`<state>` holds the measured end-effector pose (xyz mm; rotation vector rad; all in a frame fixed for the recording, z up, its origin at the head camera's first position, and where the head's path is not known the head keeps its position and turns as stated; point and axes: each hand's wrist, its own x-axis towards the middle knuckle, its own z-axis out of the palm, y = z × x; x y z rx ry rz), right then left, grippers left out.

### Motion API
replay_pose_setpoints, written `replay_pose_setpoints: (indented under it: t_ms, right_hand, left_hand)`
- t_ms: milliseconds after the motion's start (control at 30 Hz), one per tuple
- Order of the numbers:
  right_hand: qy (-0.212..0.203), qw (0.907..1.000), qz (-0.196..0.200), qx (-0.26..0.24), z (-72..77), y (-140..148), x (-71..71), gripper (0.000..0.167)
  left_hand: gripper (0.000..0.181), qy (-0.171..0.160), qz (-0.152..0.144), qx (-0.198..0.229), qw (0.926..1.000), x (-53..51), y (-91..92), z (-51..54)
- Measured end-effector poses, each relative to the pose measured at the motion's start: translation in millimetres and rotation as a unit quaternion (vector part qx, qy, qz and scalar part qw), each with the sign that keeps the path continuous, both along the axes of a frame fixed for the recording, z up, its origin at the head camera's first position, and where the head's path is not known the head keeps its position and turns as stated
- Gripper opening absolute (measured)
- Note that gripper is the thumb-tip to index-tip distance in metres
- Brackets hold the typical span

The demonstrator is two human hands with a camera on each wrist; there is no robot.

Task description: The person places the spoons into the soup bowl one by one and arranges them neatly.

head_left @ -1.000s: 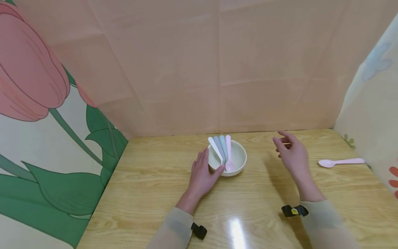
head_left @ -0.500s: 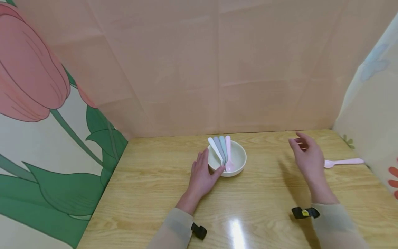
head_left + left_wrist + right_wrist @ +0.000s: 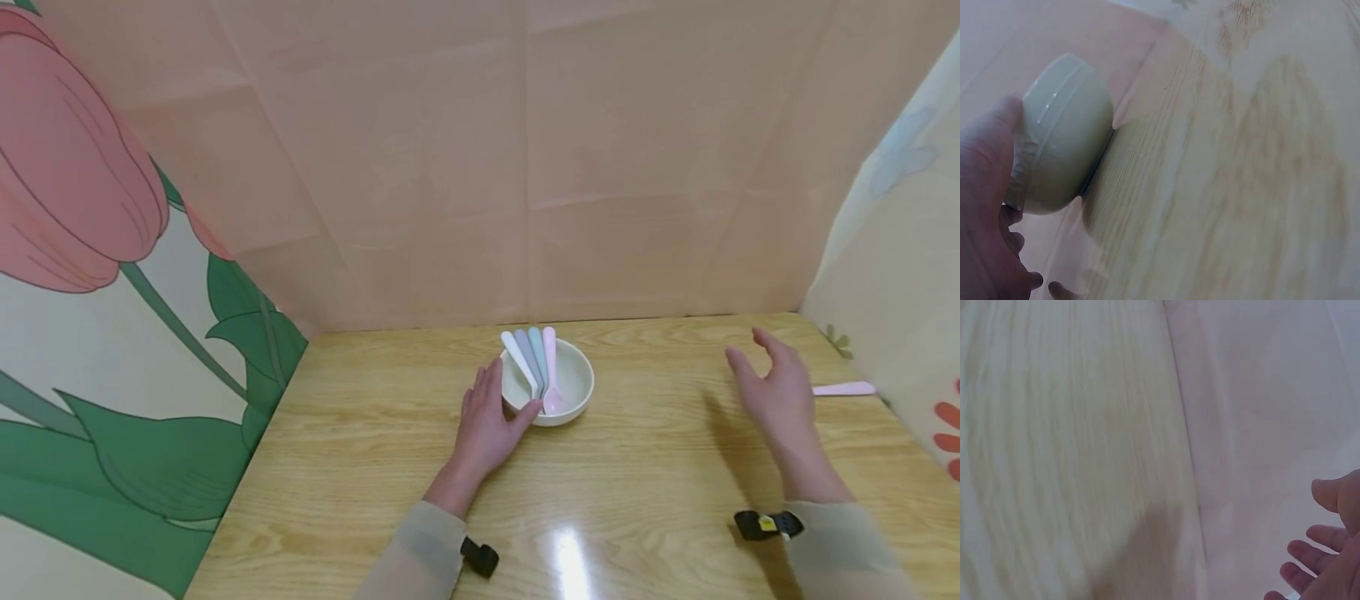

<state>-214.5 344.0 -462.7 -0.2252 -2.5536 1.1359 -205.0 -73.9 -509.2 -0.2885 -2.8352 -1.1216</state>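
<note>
A white bowl stands upright on the table. Several spoons lean in it, handles towards the back: a white spoon, a grey-blue spoon, a teal spoon and a pink spoon. My left hand holds the bowl at its left and near sides, thumb over the near rim. In the left wrist view the bowl shows its outer wall. My right hand hovers with nothing in it, thumb and fingers apart. Behind it lies another pink spoon, its bowl end hidden by the hand.
The wooden table meets a peach backdrop at the back. A tulip-printed panel borders the left, and a pale printed panel the right. Each wrist wears a small black camera.
My right hand has moved right, its thumb and fingers spreading wider, and it now covers the bowl end of the lone pink spoon. My left hand and the white bowl stay in place.
</note>
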Motion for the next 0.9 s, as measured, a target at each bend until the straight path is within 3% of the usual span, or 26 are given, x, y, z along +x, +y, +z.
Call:
replay_pose_setpoints:
  t_ms: [400, 900]
  right_hand:
    - [-0.039, 0.9987, 0.018, 0.027, -9.6, 38, 2.8, 0.079]
    - [-0.069, 0.9952, 0.052, 0.045, -14.3, 64, 8.6, 0.086]
  left_hand:
    - [0.106, 0.004, 0.000, -0.001, 1.0000, 0.0, -0.1, 0.1]
    - [0.107, 0.002, 0.000, 0.002, 1.0000, -0.9, -0.2, -0.6]
